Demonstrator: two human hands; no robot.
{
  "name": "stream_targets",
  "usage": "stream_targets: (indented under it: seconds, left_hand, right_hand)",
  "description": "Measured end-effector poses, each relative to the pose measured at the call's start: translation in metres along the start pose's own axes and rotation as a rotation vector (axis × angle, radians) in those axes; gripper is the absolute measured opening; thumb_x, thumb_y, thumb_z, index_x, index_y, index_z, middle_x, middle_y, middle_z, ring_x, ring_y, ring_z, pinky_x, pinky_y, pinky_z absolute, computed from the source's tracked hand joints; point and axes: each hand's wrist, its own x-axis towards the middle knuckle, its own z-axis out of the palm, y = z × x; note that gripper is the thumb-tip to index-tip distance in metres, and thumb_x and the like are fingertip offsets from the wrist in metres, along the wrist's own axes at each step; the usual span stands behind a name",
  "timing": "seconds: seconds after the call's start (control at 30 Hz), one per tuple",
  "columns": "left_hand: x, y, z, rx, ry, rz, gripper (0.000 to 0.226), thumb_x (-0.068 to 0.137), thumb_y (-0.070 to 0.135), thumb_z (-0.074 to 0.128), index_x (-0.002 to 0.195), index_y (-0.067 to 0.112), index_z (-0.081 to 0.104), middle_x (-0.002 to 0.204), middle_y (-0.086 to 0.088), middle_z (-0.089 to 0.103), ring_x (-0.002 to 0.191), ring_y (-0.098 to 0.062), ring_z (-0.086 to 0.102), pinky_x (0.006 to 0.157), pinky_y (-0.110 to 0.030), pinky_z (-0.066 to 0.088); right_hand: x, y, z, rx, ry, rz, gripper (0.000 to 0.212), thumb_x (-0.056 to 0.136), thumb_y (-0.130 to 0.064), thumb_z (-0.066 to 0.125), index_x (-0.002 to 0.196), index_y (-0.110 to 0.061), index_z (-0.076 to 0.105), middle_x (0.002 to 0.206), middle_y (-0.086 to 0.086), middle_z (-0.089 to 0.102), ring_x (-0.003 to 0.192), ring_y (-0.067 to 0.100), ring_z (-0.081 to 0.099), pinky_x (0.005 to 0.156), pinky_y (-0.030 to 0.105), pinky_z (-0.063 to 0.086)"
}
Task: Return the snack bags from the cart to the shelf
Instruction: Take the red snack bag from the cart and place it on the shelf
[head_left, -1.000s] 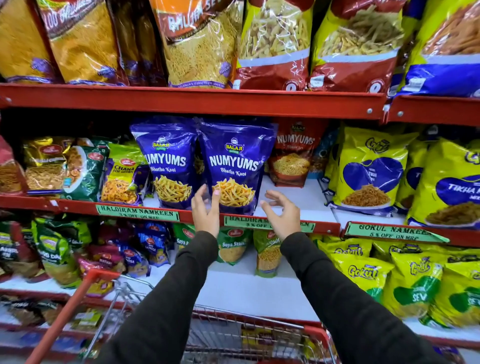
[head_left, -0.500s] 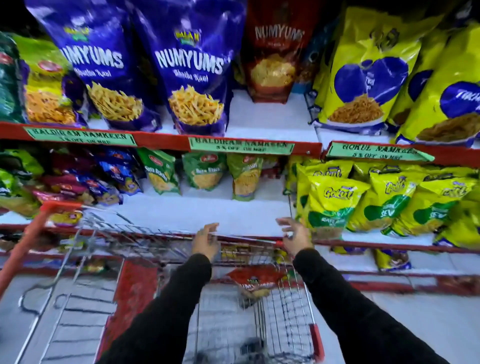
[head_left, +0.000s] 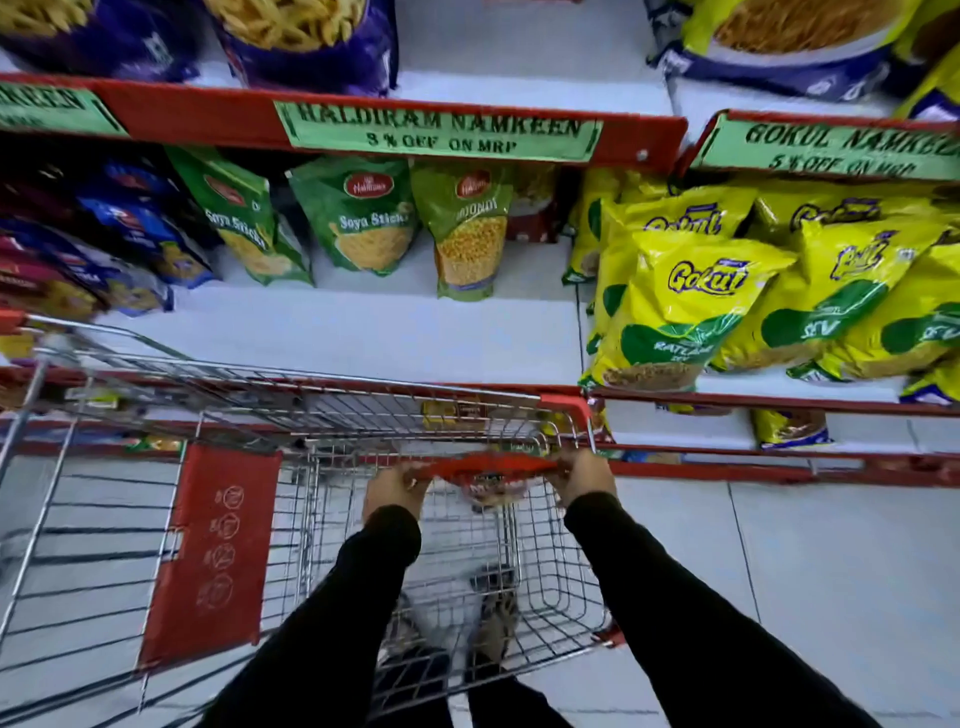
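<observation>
A red snack bag (head_left: 485, 467) lies inside the wire cart (head_left: 322, 405), seen from its top edge and blurred. My left hand (head_left: 397, 486) grips its left end and my right hand (head_left: 582, 475) grips its right end, both inside the cart basket. Above, purple Numyums bags (head_left: 311, 41) stand on the upper shelf (head_left: 519, 78). The white shelf (head_left: 363, 332) just behind the cart holds green Haldiram bags (head_left: 363, 218) at its back.
Yellow Gokul bags (head_left: 685, 306) fill the shelf to the right. Dark blue and red packets (head_left: 104, 249) crowd the left. The cart's red child-seat flap (head_left: 213, 551) stands left of my arms. Red shelf edges carry green price labels (head_left: 441, 130). Pale tiled floor (head_left: 779, 571) lies right of the cart.
My hands dropped from the purple bags on the upper shelf down into the cart and closed on the red bag. The view tilted down with them.
</observation>
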Motion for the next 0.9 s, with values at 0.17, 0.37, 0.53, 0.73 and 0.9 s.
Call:
stream_targets:
  seconds: [0.17,0.37,0.53,0.73,0.9]
  left_hand:
    - [-0.019,0.006,-0.017,-0.156,0.089,0.204,0.018,0.088,0.017,0.066,0.102,0.008,0.071,0.117,-0.017,0.064,0.110,-0.033,0.062,0.095,-0.030,0.047]
    - [-0.059,0.035,-0.055,-0.420,0.178,0.419,0.019,0.090,0.023,0.063,0.106,0.012,0.064,0.110,-0.009,0.065,0.101,-0.018,0.057,0.089,-0.024,0.043]
    - [-0.094,0.088,-0.096,-0.783,0.255,0.513,0.007,0.088,0.008,0.065,0.093,0.010,0.062,0.092,-0.009,0.063,0.081,-0.016,0.058,0.067,-0.002,0.046]
    - [-0.125,0.162,-0.153,-0.923,0.334,0.694,0.005,0.089,0.010,0.064,0.091,0.014,0.064,0.092,-0.005,0.066,0.079,-0.009,0.061,0.071,-0.006,0.050]
    - [-0.149,0.237,-0.201,-1.111,0.345,0.798,0.019,0.091,0.006,0.060,0.108,-0.003,0.064,0.095,-0.003,0.063,0.076,0.008,0.059,0.072,-0.009,0.049]
  right_hand:
    - [-0.021,-0.002,-0.016,0.148,0.061,-0.133,0.021,0.084,-0.017,0.073,0.104,-0.009,0.075,0.096,0.001,0.077,0.082,0.013,0.068,0.091,0.031,0.057]
    - [-0.058,-0.032,-0.060,0.412,0.217,-0.245,0.014,0.078,-0.014,0.078,0.089,-0.007,0.074,0.081,-0.001,0.070,0.068,0.006,0.063,0.072,0.010,0.051]
    - [-0.084,-0.070,-0.106,0.682,0.342,-0.405,0.032,0.073,0.000,0.079,0.067,-0.027,0.062,0.064,-0.005,0.065,0.053,-0.008,0.061,0.059,0.010,0.050]
    - [-0.098,-0.128,-0.175,0.881,0.453,-0.602,0.036,0.074,0.006,0.076,0.064,-0.026,0.064,0.049,-0.021,0.064,0.051,-0.004,0.055,0.056,0.017,0.048]
    - [-0.108,-0.181,-0.236,1.028,0.533,-0.768,0.031,0.075,0.005,0.076,0.068,-0.023,0.067,0.055,-0.021,0.069,0.058,-0.001,0.060,0.063,0.015,0.051]
